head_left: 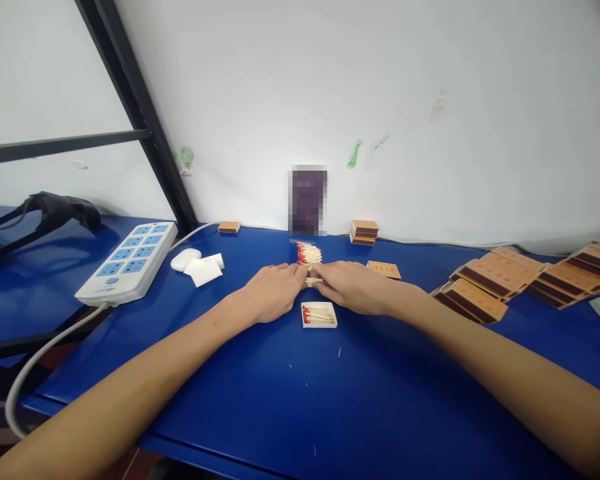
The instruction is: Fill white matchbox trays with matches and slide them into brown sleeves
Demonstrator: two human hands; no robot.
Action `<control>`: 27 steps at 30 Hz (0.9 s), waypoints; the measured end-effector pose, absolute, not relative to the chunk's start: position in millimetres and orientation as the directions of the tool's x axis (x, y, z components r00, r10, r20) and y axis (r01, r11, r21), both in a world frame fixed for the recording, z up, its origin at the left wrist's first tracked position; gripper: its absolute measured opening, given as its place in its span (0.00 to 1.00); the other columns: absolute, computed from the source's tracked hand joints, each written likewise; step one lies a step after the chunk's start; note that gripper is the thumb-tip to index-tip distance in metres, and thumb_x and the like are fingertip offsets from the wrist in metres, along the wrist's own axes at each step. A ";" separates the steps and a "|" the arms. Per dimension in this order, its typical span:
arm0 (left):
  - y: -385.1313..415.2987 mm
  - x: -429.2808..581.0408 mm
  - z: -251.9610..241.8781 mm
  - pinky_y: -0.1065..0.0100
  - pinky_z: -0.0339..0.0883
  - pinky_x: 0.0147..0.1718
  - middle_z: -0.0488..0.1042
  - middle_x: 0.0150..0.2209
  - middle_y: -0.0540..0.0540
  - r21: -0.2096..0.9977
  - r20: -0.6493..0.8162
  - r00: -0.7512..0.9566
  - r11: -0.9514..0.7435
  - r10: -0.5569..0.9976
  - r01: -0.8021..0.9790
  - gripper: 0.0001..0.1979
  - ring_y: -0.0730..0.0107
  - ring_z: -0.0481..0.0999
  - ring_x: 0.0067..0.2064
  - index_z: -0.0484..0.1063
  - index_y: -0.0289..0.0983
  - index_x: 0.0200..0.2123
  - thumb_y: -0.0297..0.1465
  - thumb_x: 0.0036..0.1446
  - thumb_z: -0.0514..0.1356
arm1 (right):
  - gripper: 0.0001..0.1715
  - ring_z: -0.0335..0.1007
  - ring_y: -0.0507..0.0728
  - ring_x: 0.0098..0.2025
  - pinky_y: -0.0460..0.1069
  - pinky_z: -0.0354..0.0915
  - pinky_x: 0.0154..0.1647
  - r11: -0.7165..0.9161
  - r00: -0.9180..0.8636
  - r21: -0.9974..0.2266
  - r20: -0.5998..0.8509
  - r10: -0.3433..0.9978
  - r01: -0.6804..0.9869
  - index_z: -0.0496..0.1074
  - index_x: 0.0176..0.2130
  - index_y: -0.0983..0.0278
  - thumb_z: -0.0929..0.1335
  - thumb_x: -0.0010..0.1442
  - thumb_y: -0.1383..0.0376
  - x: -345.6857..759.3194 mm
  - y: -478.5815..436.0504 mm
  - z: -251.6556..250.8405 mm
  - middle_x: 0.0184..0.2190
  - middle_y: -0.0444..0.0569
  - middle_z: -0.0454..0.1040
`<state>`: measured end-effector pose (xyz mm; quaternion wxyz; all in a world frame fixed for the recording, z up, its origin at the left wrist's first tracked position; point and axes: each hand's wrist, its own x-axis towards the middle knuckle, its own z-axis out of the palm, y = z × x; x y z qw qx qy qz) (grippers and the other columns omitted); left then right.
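My left hand (277, 292) and my right hand (353, 285) meet over the middle of the blue table, fingertips almost touching. Both are closed, with a few matchsticks (313, 283) pinched between them. Just beyond the fingers lies a pile of red-headed matches (310, 253), its near part covered by the hands. Closer to me, a white matchbox tray (319, 326) holds several matches with their red heads to the left. An orange matchbox sleeve (386, 270) lies flat beyond my right wrist.
Several matchboxes (364, 232) are stacked by the wall, and a single matchbox (229, 227) lies farther left. Many orange matchbox sleeves (505, 272) spread across the right. On the left are a power strip (139, 257), a white mouse-like object (185, 259) and white paper (203, 271).
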<state>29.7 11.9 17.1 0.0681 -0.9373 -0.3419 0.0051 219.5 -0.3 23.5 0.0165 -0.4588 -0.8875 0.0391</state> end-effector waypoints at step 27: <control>-14.0 15.1 39.2 0.63 0.63 0.33 0.70 0.36 0.47 -0.038 0.079 0.880 -0.881 0.468 0.472 0.19 0.66 0.70 0.32 0.66 0.37 0.40 0.47 0.59 0.52 | 0.09 0.62 0.51 0.26 0.46 0.54 0.24 0.570 -0.612 -0.273 -0.104 0.784 0.775 0.69 0.31 0.61 0.62 0.61 0.65 225.3 -37.8 53.5 0.26 0.45 0.70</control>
